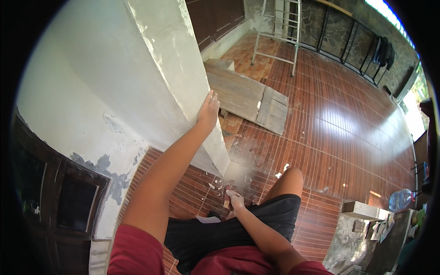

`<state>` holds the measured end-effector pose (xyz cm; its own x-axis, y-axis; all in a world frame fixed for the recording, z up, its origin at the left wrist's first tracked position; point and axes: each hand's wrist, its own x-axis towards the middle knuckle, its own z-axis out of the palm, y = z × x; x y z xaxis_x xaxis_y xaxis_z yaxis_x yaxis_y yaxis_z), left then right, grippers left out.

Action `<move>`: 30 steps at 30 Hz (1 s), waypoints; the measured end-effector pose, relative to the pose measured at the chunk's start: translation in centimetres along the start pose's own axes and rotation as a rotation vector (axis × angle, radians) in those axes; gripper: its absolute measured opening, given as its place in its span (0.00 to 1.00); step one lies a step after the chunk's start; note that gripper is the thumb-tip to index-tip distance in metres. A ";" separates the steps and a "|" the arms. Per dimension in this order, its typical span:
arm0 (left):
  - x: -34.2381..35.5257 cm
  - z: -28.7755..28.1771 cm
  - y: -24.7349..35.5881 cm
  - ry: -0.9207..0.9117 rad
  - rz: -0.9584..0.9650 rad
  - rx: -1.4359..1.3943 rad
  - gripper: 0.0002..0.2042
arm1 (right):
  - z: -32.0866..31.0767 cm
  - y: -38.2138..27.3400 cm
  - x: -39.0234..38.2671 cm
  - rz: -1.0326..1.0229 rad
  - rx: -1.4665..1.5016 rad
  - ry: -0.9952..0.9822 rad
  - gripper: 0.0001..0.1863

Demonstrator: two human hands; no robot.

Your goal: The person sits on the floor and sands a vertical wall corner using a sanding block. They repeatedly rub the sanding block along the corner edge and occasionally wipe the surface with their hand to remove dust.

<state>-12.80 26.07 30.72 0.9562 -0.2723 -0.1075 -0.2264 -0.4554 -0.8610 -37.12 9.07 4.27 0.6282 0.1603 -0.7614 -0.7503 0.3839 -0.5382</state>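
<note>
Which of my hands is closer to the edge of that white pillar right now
Left. Your left hand rests flat against the white pillar at its corner edge, touching it. Your right hand is lower, by your lap, gripping a small wooden-handled tool, apart from the pillar.

We have one view only: a head-worn fisheye looking steeply down past our shorts (238, 224) to the tiled floor (330, 137). The white pillar (151, 68) crowds in close at eleven o'clock; the ladder (279, 27), probably farthest, stands at twelve.
</note>
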 end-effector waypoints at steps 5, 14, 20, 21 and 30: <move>0.7 -1.9 -0.7 -0.129 0.007 -0.119 0.26 | -0.2 -0.1 0.2 -0.052 0.026 -0.029 0.18; 0.0 -4.9 -3.1 -0.044 -0.037 -0.061 0.27 | 0.0 -0.7 -1.0 -0.037 -0.031 -0.032 0.16; -0.4 -5.6 -6.3 -0.134 -0.106 0.004 0.26 | 0.4 -0.4 -1.3 -0.070 -0.005 -0.066 0.16; -0.5 -5.7 -6.4 -0.150 -0.103 0.013 0.26 | 0.4 -0.4 -1.4 -0.071 0.002 -0.070 0.16; -0.8 -7.8 -4.9 -0.217 -0.127 -0.026 0.28 | -0.2 -1.4 -2.5 -0.100 -0.002 -0.081 0.14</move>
<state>-13.89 21.89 38.86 0.9940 -0.0242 -0.1063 -0.1042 -0.4970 -0.8615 -37.69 7.98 6.90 0.7143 0.1939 -0.6724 -0.6835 0.4000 -0.6107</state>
